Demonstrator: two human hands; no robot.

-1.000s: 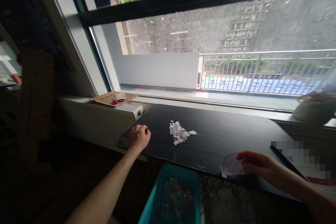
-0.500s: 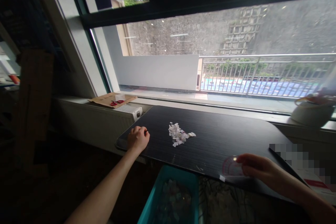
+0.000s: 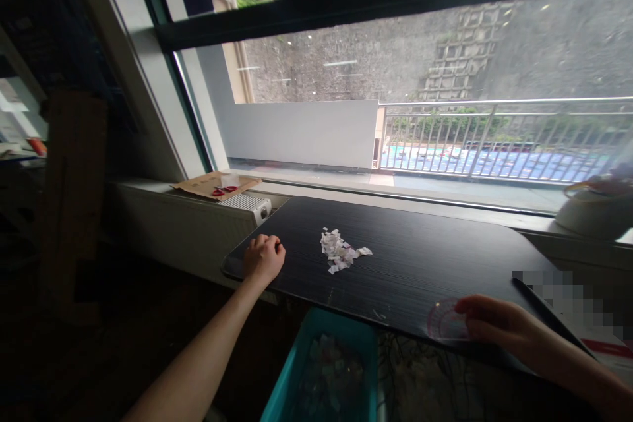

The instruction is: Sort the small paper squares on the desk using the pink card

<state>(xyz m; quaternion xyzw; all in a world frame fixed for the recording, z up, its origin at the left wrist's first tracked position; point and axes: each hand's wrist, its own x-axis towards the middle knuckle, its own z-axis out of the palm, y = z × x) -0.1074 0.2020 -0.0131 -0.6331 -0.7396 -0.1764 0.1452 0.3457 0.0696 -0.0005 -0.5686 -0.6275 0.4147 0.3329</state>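
**Hands Rested at Either End of a Dark Table**

On the dark table (image 3: 420, 257) by the window, the left hand (image 3: 263, 259) was curled into a loose fist, closed on nothing visible, near the table's left end. The right hand (image 3: 487, 320) was laid at the near edge, its fingers (image 3: 467, 306) touching a clear round protractor (image 3: 445, 322) with red markings; whether the protractor was gripped or merely pressed flat could not be told. A small heap of paper scraps (image 3: 341, 253) was seen between the hands, apart from both. Below the table edge a teal bin (image 3: 326, 369) holding more scraps was seen. A white pot (image 3: 596, 210) was set on the sill at right.
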